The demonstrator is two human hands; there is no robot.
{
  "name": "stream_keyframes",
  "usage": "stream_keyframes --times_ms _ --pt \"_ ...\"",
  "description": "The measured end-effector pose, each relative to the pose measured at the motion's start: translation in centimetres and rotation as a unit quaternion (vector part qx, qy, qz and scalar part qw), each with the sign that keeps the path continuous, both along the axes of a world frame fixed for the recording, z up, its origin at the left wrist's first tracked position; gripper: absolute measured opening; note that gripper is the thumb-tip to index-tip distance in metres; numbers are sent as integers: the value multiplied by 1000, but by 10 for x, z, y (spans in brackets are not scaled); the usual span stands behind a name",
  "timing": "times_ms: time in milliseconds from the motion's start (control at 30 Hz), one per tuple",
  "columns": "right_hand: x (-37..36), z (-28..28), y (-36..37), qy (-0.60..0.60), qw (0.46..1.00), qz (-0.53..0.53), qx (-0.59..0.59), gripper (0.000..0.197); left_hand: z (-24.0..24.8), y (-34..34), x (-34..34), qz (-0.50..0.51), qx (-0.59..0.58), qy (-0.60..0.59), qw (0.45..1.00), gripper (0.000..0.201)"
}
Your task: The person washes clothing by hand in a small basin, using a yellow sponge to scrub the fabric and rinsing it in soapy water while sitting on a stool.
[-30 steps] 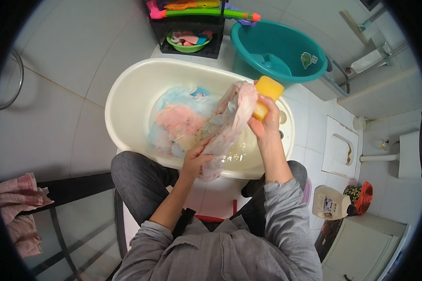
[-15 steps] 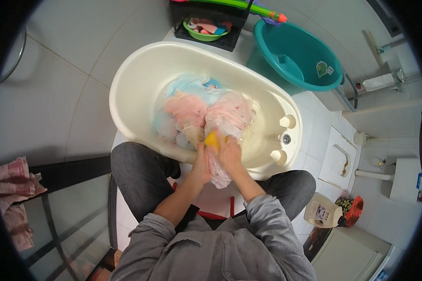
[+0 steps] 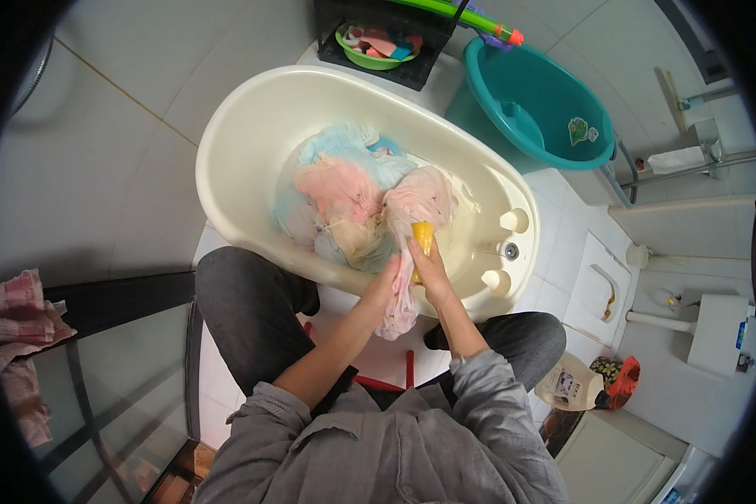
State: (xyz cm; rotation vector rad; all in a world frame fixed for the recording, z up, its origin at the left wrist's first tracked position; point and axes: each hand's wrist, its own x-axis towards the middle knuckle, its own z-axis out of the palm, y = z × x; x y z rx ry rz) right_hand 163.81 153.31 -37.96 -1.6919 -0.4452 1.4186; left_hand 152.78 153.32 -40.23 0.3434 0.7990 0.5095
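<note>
My right hand (image 3: 431,270) grips a yellow bar of soap (image 3: 422,238) that stands nearly upright against pale pink cloth. Closed on that cloth, my left hand (image 3: 381,292) holds it beside the soap. The pale pink garment (image 3: 419,200) runs from the wet pile in the baby bathtub (image 3: 252,118) over the near rim, and its end hangs between my hands. Left of it in the tub lie a coral-pink garment (image 3: 338,189) and light blue cloth (image 3: 344,141), bunched together in shallow water.
A teal tub (image 3: 529,160) stands beyond the bathtub at the right. Behind the bathtub, a black rack (image 3: 412,77) holds a green basin (image 3: 365,60) with small items. A white jug (image 3: 567,382) sits right of my knee. Pink towels (image 3: 17,307) hang at the left.
The yellow soap has turned more upright and shifted right with my right hand, which has moved away from my left. My left hand has moved slightly right and still holds the cloth.
</note>
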Motion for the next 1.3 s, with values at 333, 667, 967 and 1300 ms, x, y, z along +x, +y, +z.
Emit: stream_keyframes --times_ms 333,667,967,1300 --pt "27 13 -42 408 884 -211 83 38 49 -25 6 48 353 149 922 32" --pt "-15 39 -65 99 982 -72 141 63 35 14 12 23 -109 -182 977 62" --pt "-19 72 -71 -523 832 132 128 84 5 14 15 56 -166 -127 976 43" --pt "0 29 -43 -503 854 126 33 54 26 -8 24 68 -136 -124 981 49"
